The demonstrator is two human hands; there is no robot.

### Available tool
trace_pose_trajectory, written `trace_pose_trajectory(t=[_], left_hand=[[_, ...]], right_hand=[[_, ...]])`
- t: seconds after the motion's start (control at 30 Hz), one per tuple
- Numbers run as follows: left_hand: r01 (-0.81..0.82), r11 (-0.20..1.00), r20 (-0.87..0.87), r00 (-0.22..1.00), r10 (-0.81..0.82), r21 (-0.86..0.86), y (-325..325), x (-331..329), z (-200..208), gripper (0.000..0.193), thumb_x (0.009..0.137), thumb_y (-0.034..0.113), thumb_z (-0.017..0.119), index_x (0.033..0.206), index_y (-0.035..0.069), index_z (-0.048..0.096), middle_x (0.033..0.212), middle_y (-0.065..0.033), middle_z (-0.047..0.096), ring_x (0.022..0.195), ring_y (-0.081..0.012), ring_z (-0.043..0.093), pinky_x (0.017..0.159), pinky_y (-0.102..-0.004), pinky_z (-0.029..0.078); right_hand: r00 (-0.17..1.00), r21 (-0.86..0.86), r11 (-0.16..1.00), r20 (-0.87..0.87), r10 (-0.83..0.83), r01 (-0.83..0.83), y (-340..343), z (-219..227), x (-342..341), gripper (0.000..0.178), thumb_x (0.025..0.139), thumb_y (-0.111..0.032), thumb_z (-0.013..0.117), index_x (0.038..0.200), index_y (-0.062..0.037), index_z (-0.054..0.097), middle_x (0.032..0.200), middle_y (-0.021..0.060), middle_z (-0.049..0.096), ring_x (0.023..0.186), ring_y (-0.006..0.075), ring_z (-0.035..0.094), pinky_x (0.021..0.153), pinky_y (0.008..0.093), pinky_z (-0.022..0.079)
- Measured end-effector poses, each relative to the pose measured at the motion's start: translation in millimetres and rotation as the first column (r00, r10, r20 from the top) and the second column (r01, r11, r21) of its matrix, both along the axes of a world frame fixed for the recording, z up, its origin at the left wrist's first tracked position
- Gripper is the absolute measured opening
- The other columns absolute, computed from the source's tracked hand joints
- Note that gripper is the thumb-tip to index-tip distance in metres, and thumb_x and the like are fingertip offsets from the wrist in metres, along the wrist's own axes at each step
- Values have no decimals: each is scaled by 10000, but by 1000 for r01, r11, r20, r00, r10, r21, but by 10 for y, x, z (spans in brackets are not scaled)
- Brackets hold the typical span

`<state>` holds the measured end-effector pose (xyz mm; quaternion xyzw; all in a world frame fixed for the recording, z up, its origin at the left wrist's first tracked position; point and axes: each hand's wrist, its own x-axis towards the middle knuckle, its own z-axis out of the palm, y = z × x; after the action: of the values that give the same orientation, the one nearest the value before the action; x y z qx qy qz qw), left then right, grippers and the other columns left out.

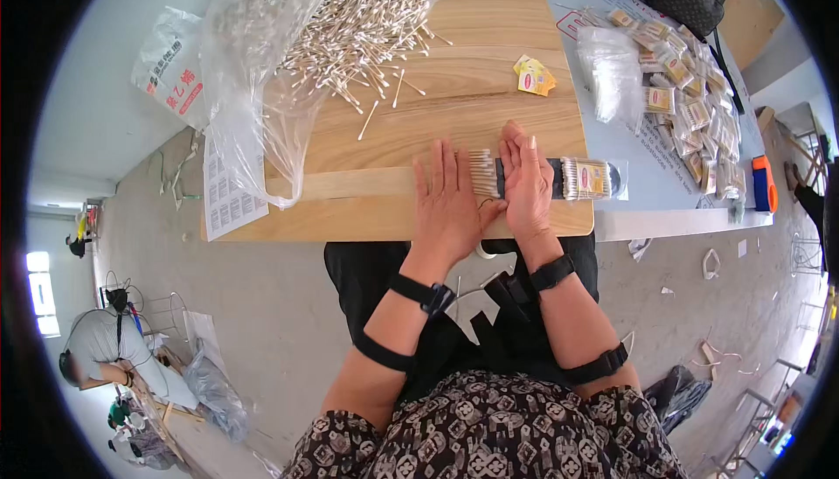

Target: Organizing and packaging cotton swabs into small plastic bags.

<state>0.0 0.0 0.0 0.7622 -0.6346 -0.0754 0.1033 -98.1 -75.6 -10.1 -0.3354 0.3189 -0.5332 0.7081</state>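
Observation:
My left hand (444,208) lies on the wooden table with its fingers stretched out, its thumb reaching toward my right hand. Side by side next to it is a short row of cotton swabs (482,171). My right hand (528,189) rests on its edge across a dark strip (557,179), fingers extended and nearly together. To the right of that hand, on the strip's end, lies a clear packet of cotton swabs (584,179) with a yellowish label. Part of the strip is hidden under my right hand.
A large heap of loose cotton swabs (367,20) spills from a clear plastic bag (262,68) at the far left. Small yellow cards (534,75) lie toward the right. Clear bags (607,72), several filled packets (690,103) and an orange-blue tool (764,184) occupy the adjoining surface.

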Motion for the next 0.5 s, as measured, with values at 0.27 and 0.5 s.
trace_pose_trajectory(t=[0.27, 0.5], left_hand=[[-285, 821, -630, 768, -113, -494, -196, 258, -177, 598, 1011, 363, 458, 1440, -38, 343, 1501, -222, 328, 1402, -325, 306, 1142, -435, 246], [-397, 884, -921, 380, -88, -248, -336, 121, -151, 548, 1039, 378, 394, 1388, -44, 424, 1400, -176, 476, 1311, -248, 430, 1097, -360, 327]], right_hand=[[995, -94, 995, -90, -35, 27, 95, 12, 23, 548, 1050, -336, 375, 1380, 101, 392, 1429, 182, 432, 1359, 234, 387, 1162, 354, 279], [980, -125, 992, -194, -49, 25, 46, -13, 71, 563, 1049, -353, 374, 1381, 101, 395, 1435, 180, 425, 1351, 228, 394, 1160, 341, 283]])
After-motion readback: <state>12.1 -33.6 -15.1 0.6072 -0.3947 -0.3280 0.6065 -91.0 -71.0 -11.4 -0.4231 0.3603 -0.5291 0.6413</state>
